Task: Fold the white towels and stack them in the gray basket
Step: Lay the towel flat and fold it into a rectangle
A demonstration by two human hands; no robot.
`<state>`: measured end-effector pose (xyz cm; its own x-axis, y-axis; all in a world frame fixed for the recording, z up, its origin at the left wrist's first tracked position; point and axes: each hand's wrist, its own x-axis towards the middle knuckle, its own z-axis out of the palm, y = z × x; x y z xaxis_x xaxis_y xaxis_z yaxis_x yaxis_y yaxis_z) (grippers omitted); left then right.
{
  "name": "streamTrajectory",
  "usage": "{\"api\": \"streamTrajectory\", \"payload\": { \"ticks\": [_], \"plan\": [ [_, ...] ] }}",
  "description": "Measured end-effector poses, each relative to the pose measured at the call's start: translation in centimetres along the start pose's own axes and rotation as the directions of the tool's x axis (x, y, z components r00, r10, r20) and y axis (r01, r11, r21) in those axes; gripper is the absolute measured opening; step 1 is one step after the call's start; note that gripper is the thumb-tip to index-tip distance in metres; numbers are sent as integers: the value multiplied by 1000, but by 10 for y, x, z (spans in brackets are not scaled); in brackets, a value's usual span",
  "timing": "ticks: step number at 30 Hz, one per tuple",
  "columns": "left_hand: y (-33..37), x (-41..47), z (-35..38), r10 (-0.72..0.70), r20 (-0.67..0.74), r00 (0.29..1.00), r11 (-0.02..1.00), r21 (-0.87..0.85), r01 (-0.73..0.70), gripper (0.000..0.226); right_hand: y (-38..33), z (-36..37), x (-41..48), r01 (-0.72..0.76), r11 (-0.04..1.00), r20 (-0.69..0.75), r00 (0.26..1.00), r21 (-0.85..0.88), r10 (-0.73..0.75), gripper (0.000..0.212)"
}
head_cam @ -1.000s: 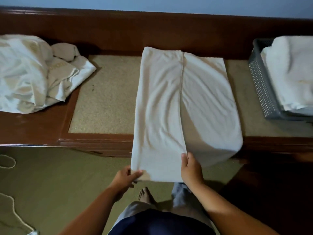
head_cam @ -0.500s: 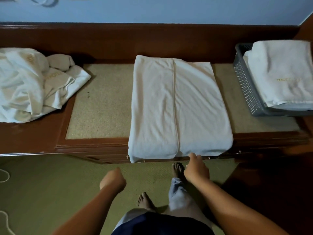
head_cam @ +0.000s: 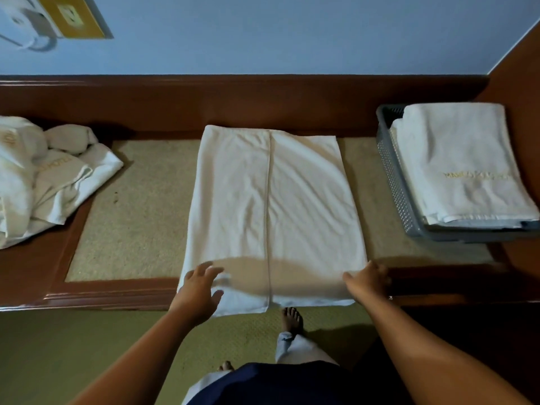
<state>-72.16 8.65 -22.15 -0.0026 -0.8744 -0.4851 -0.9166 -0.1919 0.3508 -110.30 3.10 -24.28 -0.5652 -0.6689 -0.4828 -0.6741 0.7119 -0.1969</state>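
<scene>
Wood-edged surface (head_cam: pixel 131 214) carries the towel (head_cam: pixel 271 200) at centre, folded lengthwise; the gray basket (head_cam: pixel 391 176) sits at 3 o'clock. Left grip (head_cam: pixel 198 290) and right grip (head_cam: pixel 368 280), fingers apart, meet the towel's 6 o'clock corners: best pinch both evenly, then fold toward 12.

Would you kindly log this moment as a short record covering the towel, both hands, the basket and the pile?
towel: flat on the bench, folded lengthwise, near edge overhanging the front
left hand: fingers spread, at the towel's near left corner
right hand: at the towel's near right corner; grip unclear
basket: gray, at right, holding a stack of folded towels
pile: crumpled unfolded towels at left
</scene>
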Motion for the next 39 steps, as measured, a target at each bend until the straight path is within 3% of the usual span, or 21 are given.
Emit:
{"api": "streamTrajectory", "payload": {
  "ticks": [2,8,13,19,22,28,31,34,37,39],
  "plan": [
    [6,-1,11,-40,32,999,999,6,39,56,4,-2,8,28,999,33,999,-19,-27,71],
    [9,-2,22,-90,-43,995,996,-27,89,54,9,-8,14,151,982,142,981,-112,-135,56],
    [2,1,18,-72,-36,997,992,-109,68,46,20,-8,3,183,967,211,953,178,-219,40],
    [-16,-4,4,-42,-54,998,952,-305,24,31,27,-3,-18,171,951,216,949,258,-230,47],
    [-25,-20,-6,-39,-48,998,927,-374,18,29,11,-8,-37,201,939,170,952,279,-254,55],
    [-79,-52,-31,-122,0,992,862,-495,106,21,-62,23,-108,297,856,76,930,422,-360,49],
    [-102,-64,-40,-145,-24,989,855,-505,114,17,-110,57,-152,369,848,87,899,381,-430,54],
    [-127,-78,-47,-187,-48,981,849,-510,137,19,-155,93,-200,512,821,282,772,254,-569,61],
    [-141,-86,-49,-224,-68,972,834,-530,155,19,-180,125,-231,660,726,583,518,193,-626,74],
    [-144,-90,-47,-230,-77,970,832,-533,155,19,-184,135,-239,733,660,673,404,168,-620,77]
  ]
}}
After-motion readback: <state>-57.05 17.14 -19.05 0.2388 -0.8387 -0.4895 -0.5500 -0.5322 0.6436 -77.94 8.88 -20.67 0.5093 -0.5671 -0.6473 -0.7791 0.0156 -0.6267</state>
